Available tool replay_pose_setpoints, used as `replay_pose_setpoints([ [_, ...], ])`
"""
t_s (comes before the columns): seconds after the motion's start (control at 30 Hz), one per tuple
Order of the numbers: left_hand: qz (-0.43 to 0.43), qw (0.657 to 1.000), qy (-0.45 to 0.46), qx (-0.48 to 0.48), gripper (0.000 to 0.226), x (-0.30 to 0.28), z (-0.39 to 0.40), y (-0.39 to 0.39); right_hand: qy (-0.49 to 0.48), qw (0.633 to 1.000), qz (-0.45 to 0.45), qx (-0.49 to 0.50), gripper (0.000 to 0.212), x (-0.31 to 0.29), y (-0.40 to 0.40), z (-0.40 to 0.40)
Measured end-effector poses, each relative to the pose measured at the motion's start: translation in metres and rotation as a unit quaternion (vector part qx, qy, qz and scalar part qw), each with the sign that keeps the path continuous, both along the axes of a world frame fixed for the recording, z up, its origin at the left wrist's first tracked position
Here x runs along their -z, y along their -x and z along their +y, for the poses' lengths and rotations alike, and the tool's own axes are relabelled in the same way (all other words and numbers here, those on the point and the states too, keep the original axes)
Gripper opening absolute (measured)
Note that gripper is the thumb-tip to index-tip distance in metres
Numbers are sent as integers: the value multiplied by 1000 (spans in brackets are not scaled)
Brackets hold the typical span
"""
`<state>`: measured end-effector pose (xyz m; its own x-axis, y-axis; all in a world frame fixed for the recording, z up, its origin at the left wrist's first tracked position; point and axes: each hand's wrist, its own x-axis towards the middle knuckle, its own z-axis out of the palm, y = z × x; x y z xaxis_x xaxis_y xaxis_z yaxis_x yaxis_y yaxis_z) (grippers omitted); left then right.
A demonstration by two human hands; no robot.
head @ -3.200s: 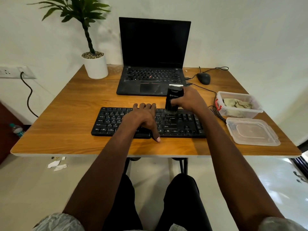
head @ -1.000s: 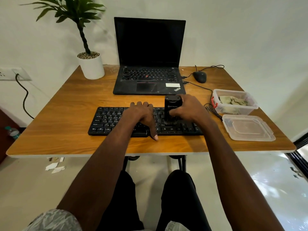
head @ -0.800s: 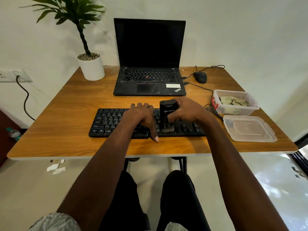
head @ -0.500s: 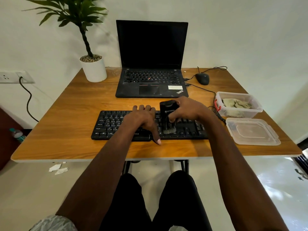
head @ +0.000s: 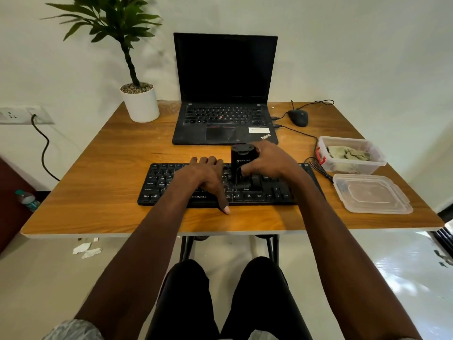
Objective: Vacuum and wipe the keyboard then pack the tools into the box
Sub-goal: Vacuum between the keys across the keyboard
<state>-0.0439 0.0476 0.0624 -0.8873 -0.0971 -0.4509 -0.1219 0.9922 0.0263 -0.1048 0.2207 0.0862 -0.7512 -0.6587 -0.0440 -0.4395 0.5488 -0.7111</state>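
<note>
Readable text, head view:

- Keyboard (head: 269,190): "ZEBRONICS" in white on the front edge, beside the space bar. Key legends partly legible: "Shift", "Ctrl", "Alt", "Caps Lock".
- Laptop (head: 224,123): "ThinkPad" printed at an angle on the palm rest's right corner. White sticker beside it, print too small to read.
- Handheld vacuum (head: 241,165): light logo on the body, blurred, unreadable.

The left hand (head: 203,179) covers the middle keys of the flat black keyboard (head: 269,190). The right hand (head: 268,161) hides one side of the small black upright vacuum (head: 241,163), and its bottom end is too dark to make out. The crumpled green-grey cloth (head: 348,153) in the clear plastic box (head: 353,168) looks blurry. The leafy green plant (head: 115,23) is cut off at the top edge.
</note>
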Motion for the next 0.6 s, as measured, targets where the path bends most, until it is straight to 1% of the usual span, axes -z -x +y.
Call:
replay_pose_setpoints([
  [0.03,3,1000,1,1,137,0,1,0,-11,999,-41,-32,31,-3,-3,1],
  [0.07,4,1000,1,0,136,-1,2,0,-17,997,-61,-54,29,-3,-4,1],
  [0.1,4,1000,1,-1,136,-1,4,1,-15,997,-56,-55,28,-1,-4,0],
  [0.13,5,1000,2,-1,137,-1,4,2,-4,999,-28,-33,28,3,-1,-3],
  [0.2,11,1000,6,4,141,1,3,3,29,997,56,52,31,12,7,-8],
  [0.27,16,1000,5,4,143,3,0,3,68,986,96,121,36,20,13,-13],
  [0.3,18,1000,1,2,143,4,-1,2,72,986,91,122,35,20,13,-13],
  [0.33,19,1000,-2,2,143,4,-1,2,60,991,72,97,32,17,13,-11],
  [0.4,22,1000,-5,2,142,5,-2,2,2,1000,4,6,28,5,12,-6],
  [0.47,25,1000,-8,0,140,5,-3,1,-36,995,-76,-60,30,-5,10,-1],
  [0.5,26,1000,-9,1,139,5,-3,1,-39,991,-104,-73,29,-7,9,-1],
  [0.53,26,1000,-10,2,140,5,-3,1,-39,990,-113,-69,29,-5,10,-3],
  [0.6,23,1000,-11,3,142,5,-4,0,-19,995,-93,-23,27,1,11,-10],
])
